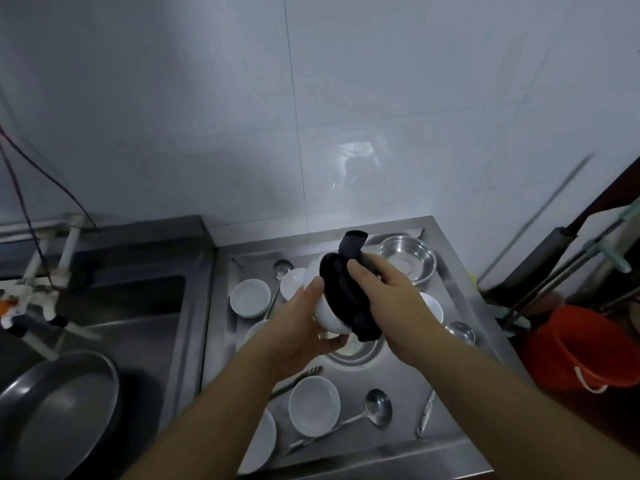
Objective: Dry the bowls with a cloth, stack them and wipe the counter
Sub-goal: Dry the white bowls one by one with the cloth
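Note:
My left hand (304, 327) holds a white bowl (327, 315) tilted on its side above the steel counter (398, 386). My right hand (384, 289) presses a dark cloth (341, 289) into the bowl's opening, and one end of the cloth sticks up behind. Several other white bowls lie on the counter: one (250, 297) at the back left, one (314, 405) near the front, one (259, 441) at the front left edge. Two steel bowls are there too, one (407, 259) at the back right and one (353, 349) under my hands.
Ladles (375, 407) and spoons lie among the bowls. A sink (131, 306) with a tap (52, 289) is on the left, with a large grey pan (59, 410) in front. An orange bucket (581, 348) and mop handles stand at the right.

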`<state>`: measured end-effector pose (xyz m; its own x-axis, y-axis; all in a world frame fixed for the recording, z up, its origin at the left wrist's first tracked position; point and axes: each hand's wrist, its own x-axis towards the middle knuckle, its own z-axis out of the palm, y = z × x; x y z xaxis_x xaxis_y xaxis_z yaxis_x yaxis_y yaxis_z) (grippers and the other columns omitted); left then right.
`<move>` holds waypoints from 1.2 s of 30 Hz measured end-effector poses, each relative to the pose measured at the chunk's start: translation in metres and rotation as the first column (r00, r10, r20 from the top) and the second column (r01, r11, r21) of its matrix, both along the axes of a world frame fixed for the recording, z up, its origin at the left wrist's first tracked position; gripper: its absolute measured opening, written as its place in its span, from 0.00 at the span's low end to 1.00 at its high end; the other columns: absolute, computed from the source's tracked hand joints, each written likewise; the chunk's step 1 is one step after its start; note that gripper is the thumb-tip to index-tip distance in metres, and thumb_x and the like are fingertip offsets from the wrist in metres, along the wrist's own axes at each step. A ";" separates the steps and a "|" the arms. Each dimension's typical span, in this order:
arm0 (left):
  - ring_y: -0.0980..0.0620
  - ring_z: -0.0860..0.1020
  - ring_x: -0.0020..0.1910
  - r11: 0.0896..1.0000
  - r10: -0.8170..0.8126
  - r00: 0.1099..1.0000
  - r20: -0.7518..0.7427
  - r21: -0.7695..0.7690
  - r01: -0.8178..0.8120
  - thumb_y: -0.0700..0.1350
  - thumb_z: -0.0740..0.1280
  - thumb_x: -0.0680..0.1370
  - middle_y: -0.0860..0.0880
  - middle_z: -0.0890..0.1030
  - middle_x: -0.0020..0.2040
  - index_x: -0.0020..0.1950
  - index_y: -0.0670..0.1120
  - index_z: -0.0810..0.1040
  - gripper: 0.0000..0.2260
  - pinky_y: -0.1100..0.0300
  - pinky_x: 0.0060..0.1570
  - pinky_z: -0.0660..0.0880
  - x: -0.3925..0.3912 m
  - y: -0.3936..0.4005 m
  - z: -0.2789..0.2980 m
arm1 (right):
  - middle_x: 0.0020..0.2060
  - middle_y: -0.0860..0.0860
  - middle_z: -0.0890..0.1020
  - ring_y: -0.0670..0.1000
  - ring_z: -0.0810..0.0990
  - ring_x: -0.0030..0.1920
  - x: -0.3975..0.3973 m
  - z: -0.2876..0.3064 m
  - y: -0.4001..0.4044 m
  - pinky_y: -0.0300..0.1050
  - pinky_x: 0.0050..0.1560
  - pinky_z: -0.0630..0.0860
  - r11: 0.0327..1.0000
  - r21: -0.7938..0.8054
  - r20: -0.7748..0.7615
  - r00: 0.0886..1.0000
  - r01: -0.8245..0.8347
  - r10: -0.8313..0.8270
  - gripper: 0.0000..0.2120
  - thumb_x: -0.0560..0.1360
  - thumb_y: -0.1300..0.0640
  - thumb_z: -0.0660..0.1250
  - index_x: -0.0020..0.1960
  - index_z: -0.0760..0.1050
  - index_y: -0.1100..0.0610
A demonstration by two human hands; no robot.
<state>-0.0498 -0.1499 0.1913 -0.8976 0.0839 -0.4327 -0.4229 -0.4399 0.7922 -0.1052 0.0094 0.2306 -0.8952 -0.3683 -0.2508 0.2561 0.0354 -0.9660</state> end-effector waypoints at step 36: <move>0.43 0.83 0.66 0.992 0.126 0.963 -0.237 0.041 -0.120 0.68 0.67 0.74 0.41 0.84 0.65 0.73 0.46 0.77 0.35 0.43 0.69 0.77 0.021 -0.012 0.039 | 0.38 0.55 0.83 0.53 0.80 0.36 0.006 0.105 -0.039 0.44 0.37 0.76 0.216 0.929 0.021 0.627 -0.300 0.778 0.12 0.80 0.56 0.61 0.43 0.79 0.59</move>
<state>-0.0285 -0.1622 0.2305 -0.9786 -0.0254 -0.2041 -0.1645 -0.4988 0.8510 -0.0990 -0.0298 0.3355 -0.6313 -0.6288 -0.4540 -0.5441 0.7762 -0.3185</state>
